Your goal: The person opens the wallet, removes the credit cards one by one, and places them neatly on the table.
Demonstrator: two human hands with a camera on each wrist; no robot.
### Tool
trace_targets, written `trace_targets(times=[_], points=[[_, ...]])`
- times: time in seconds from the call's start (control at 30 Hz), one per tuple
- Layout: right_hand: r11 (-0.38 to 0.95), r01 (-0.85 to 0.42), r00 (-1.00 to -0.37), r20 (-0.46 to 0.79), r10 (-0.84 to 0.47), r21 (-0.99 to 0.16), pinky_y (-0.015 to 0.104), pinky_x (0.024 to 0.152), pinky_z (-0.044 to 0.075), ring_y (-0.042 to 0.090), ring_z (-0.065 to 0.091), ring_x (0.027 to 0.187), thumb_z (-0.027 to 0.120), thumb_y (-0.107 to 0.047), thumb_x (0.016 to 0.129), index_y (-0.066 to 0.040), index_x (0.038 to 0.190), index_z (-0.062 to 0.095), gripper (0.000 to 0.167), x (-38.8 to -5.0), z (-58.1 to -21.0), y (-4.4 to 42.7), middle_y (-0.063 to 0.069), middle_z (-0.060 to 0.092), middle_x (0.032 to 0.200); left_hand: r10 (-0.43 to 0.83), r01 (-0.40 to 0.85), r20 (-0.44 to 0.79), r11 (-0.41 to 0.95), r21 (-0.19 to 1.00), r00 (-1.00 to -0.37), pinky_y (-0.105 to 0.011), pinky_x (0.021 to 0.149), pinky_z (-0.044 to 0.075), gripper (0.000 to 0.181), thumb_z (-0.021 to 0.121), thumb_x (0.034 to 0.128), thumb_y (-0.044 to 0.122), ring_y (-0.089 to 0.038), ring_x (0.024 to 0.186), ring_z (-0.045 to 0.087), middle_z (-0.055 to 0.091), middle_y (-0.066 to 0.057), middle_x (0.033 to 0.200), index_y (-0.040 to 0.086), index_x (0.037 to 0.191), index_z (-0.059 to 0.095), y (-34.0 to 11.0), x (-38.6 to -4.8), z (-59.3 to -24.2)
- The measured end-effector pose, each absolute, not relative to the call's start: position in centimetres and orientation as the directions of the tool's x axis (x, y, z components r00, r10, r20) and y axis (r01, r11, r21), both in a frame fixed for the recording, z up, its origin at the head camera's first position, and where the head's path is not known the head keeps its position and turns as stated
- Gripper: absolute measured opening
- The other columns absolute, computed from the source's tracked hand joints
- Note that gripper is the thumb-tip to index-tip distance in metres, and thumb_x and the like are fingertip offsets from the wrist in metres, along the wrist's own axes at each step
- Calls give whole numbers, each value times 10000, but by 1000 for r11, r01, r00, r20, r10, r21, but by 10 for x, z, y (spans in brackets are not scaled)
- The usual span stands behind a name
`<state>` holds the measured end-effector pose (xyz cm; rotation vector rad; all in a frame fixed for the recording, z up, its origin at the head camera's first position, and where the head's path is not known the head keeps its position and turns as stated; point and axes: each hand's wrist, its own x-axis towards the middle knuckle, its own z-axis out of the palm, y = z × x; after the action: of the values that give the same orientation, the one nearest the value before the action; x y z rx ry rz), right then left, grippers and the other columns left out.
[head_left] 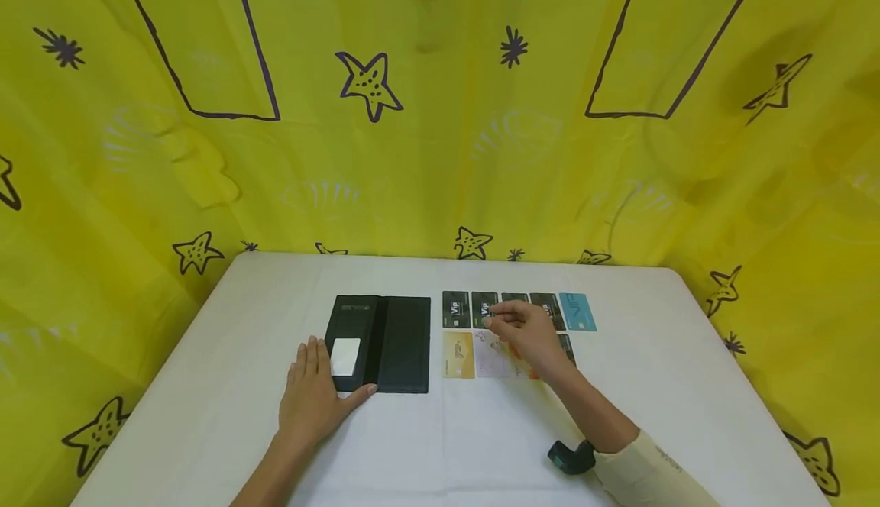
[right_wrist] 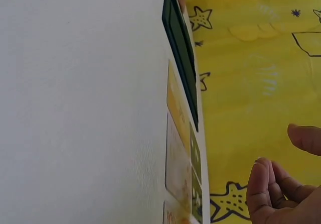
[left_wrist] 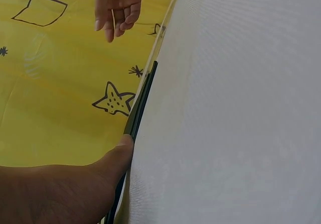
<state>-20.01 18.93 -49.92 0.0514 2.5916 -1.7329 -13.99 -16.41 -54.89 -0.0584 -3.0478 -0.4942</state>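
Note:
A black wallet (head_left: 406, 345) lies spread open on the white table, a white card or window (head_left: 346, 356) showing low on its left half. My left hand (head_left: 309, 392) rests at its left side with straight fingers, the thumb touching the lower edge. Right of the wallet, cards lie in two rows. The upper row has several black Vip cards (head_left: 455, 310) and a blue card (head_left: 578, 312). Below are a gold card (head_left: 458, 355), a pale floral card (head_left: 490, 354) and others partly covered by my right hand (head_left: 529, 335). That hand hovers above the cards, holding nothing in the right wrist view (right_wrist: 283, 191).
A yellow curtain (head_left: 440, 148) with drawn starfish hangs behind the table (head_left: 495, 446). A dark strap-like device (head_left: 572, 457) sits by my right wrist, near the light sleeve (head_left: 646, 469).

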Motion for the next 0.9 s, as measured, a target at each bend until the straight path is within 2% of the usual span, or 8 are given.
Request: trace_targets(times=[0.07, 0.27, 0.43, 0.63, 0.77, 0.9], points=[[357, 19, -1000, -25, -12, -934, 342, 788, 602, 247, 681, 901, 804, -185, 948, 10, 1202, 742, 326, -204, -501, 176, 74, 718, 1003, 28, 45, 57, 948, 316, -998, -653, 1219, 199, 1253, 766, 845, 661, -556, 1528, 167, 190, -400, 1636, -235, 1536, 227, -165, -140, -549], [358, -29, -997, 3, -73, -933, 244, 737, 558, 174, 662, 848, 826, -165, 925, 9, 1134, 757, 281, -211, -504, 136, 34, 713, 938, 30, 48, 64, 951, 305, -998, -654, 1216, 207, 1257, 760, 846, 666, -554, 1527, 168, 180, -388, 1643, -234, 1537, 219, -166, -139, -552], [376, -58, -995, 22, -100, -925, 257, 673, 532, 171, 645, 826, 836, -180, 911, 12, 1092, 758, 275, -221, -506, 111, 30, 706, 899, 25, 46, 71, 951, 305, -997, -651, 1218, 209, 1252, 761, 845, 665, -553, 1528, 176, 195, -393, 1640, -232, 1537, 230, -166, -140, -552], [381, -90, -989, 36, -146, -920, 277, 704, 548, 165, 651, 826, 834, -177, 913, 33, 1113, 750, 301, -231, -509, 89, 38, 720, 906, 25, 45, 71, 952, 303, -997, -650, 1216, 217, 1251, 767, 836, 668, -557, 1524, 184, 202, -400, 1635, -235, 1530, 249, -166, -139, -552], [391, -98, -982, 26, -185, -915, 292, 734, 565, 165, 651, 821, 812, -190, 942, 3, 1112, 758, 263, -240, -508, 76, 37, 722, 921, 25, 46, 71, 954, 297, -997, -652, 1214, 214, 1250, 772, 840, 657, -560, 1523, 176, 200, -400, 1634, -240, 1528, 239, -166, -138, -552], [393, -99, -978, 16, -209, -914, 308, 711, 573, 168, 667, 804, 799, -163, 952, -2, 1096, 768, 218, -250, -507, 67, 53, 735, 927, 30, 52, 76, 952, 301, -997, -660, 1210, 218, 1247, 769, 846, 656, -565, 1519, 180, 199, -405, 1630, -245, 1525, 236, -165, -140, -551]])
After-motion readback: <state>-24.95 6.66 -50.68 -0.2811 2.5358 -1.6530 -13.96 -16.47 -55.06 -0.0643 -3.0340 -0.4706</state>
